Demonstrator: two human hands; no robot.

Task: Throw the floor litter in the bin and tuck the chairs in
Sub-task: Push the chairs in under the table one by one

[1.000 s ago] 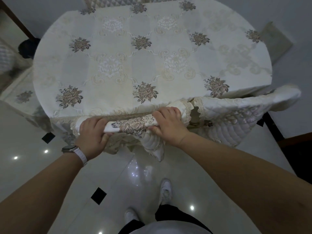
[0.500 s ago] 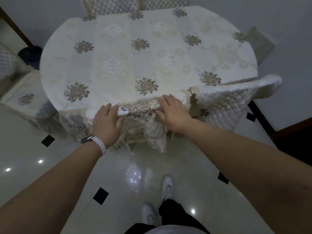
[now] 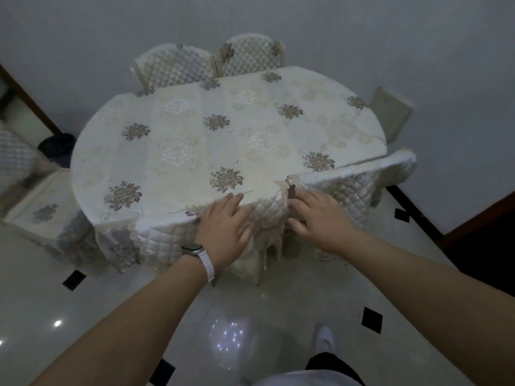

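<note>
Near edge of the bench (image 3: 195, 129): quilted chair back (image 3: 167, 235) pushed in tight against it. Left hand (image 3: 223, 232) flat on top of that back, grip spread, fingers straight. Right hand (image 3: 320, 218) just beside, grip likewise spread, fingertips touching the lace trim (image 3: 284, 188) next to a second chair (image 3: 356, 188). Past the bench's far edge, two more chairs (image 3: 178, 68). Left of the bench, another chair (image 3: 36, 210) and a dark round container (image 3: 57, 143).

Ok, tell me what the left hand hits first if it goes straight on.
The edge of the tablecloth: the left hand lies open on the chair back, fingertips about at it, depth unclear.
</note>
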